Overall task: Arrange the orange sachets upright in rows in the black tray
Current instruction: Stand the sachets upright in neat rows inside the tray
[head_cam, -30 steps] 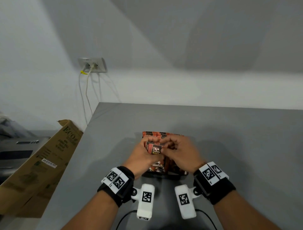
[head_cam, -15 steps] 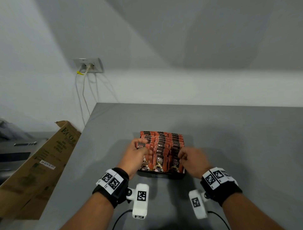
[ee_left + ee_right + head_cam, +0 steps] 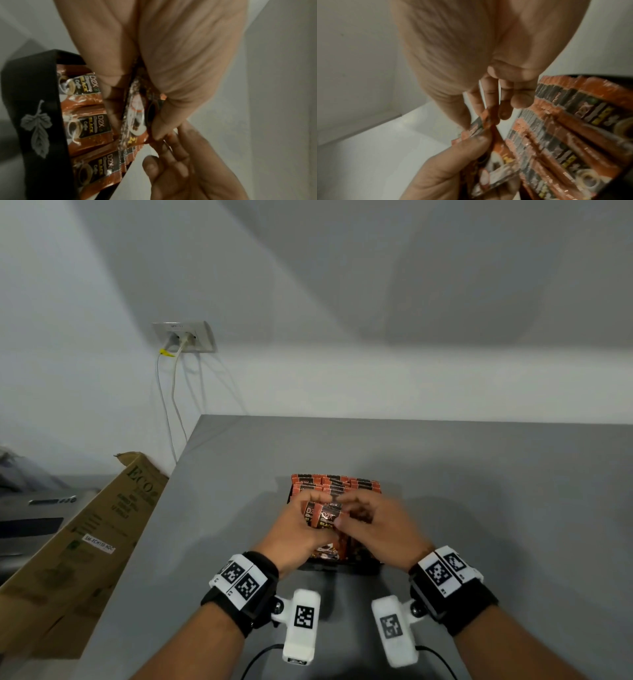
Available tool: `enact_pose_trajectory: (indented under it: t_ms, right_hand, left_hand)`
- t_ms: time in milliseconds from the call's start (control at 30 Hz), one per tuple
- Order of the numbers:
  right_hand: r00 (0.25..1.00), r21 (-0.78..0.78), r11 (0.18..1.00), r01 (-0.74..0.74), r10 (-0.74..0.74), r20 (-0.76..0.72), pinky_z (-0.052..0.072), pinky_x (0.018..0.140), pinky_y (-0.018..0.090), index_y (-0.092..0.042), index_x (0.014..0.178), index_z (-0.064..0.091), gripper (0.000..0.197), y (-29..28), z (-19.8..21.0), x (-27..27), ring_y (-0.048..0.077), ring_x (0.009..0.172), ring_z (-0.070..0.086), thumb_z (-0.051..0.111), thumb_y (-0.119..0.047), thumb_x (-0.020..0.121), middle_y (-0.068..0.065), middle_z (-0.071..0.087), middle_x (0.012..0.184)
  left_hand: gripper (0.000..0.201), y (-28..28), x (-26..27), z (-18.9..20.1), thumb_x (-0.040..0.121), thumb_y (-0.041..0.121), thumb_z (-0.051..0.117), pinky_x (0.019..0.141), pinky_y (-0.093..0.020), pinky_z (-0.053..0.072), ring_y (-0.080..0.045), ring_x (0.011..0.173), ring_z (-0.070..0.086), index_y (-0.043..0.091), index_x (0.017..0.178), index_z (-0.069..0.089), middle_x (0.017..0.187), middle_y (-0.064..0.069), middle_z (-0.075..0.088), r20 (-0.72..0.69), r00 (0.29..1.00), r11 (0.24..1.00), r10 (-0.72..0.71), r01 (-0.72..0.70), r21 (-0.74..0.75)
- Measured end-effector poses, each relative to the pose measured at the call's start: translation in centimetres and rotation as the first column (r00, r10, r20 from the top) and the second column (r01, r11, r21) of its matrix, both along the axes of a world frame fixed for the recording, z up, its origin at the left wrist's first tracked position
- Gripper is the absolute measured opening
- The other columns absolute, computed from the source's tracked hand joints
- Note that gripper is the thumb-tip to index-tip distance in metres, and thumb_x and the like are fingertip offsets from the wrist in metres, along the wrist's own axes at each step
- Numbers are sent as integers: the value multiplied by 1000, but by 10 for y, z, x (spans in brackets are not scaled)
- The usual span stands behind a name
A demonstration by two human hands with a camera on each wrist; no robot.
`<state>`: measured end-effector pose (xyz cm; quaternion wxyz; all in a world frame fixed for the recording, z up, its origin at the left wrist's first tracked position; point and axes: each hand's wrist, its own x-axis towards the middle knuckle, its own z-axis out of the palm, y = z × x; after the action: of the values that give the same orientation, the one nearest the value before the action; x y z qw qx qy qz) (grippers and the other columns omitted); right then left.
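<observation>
sachet (image 3: 327,517): orange, black label | both hands (image 3: 342,529): pinching it together

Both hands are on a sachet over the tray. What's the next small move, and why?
Probably lower the held sachets upright into the near end of the black tray. The left hand grips a small bunch above the standing rows, and the right hand pinches one top edge, so they are lifted, not seated.

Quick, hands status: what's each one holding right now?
Left hand: grips a small bunch of sachets above the tray.
Right hand: pinches the same bunch's top edge.
</observation>
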<state>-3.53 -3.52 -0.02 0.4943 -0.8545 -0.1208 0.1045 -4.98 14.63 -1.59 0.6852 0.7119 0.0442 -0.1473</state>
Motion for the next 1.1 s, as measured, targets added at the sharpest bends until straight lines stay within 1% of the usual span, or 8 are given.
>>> enact_pose_trajectory:
  t_ms: [167,367,600,733,833,967,1033,1100]
  right_hand:
    - [992,-44,992,118,-115,54,55,69,21,-28,85,70,20,1,3,13,3,71,67,72,-7,86,-10,72,76]
    - [999,-322,946,44,-37,26,43,64,9,-25,90,62,19,11,-25,12,3,77,60,67,-7,89,-11,64,87]
    - [999,-416,909,7,11,42,56,82,32,-22,93,63,18,25,-47,7,14,89,62,63,-5,88,-4,66,97]
    - [993,-450,893,11,43,108,50,91,30,-18,94,67,10,26,-53,3,13,96,55,65,-10,88,-4,61,102]
    - [979,-343,933,112,-44,201,39,84,10,-18,96,69,8,21,-41,1,8,96,53,68,-17,88,-8,59,101]
    - [999,5,1000,15,-15,36,51,81,16,-30,106,68,24,21,-10,-1,0,90,65,75,-24,84,-13,71,97]
    - [999,9,1000,-17,16,34,52,81,17,-33,105,68,29,21,-4,2,1,89,67,76,-19,82,-13,72,98]
    - [996,-11,998,61,-61,65,52,78,18,-35,95,67,32,12,0,10,0,83,67,75,-7,82,-13,72,91]
  left_hand:
    - [39,7,5,4,84,0,72,68,-42,55,-30,71,64,18,114,56,89,-15,72,-77,981,983,178,-182,-40]
    - [24,34,8,4,89,-3,48,69,-38,55,-22,82,65,15,101,58,91,-8,69,-129,930,936,343,-350,-41]
    - [26,41,1,-2,84,-8,56,72,-42,54,-22,71,62,12,100,59,70,-5,65,-34,942,942,333,-331,47]
    - [33,40,-2,-2,80,-12,65,71,-43,57,-22,67,66,14,99,57,74,-6,68,-9,952,949,306,-305,81]
    - [32,36,-4,-1,82,-7,68,69,-43,56,-23,70,66,17,99,56,83,-9,71,15,970,967,241,-242,83]
    - [30,18,-2,1,89,-5,59,59,-39,44,-26,66,53,23,99,58,80,-8,66,30,992,990,124,-126,60]
    - [34,8,1,3,90,-4,57,58,-39,42,-26,64,51,29,95,61,77,-7,64,46,995,993,93,-96,69]
    - [30,4,3,8,90,-3,60,68,-45,54,-29,68,63,26,98,61,84,-6,70,48,993,990,105,-109,85]
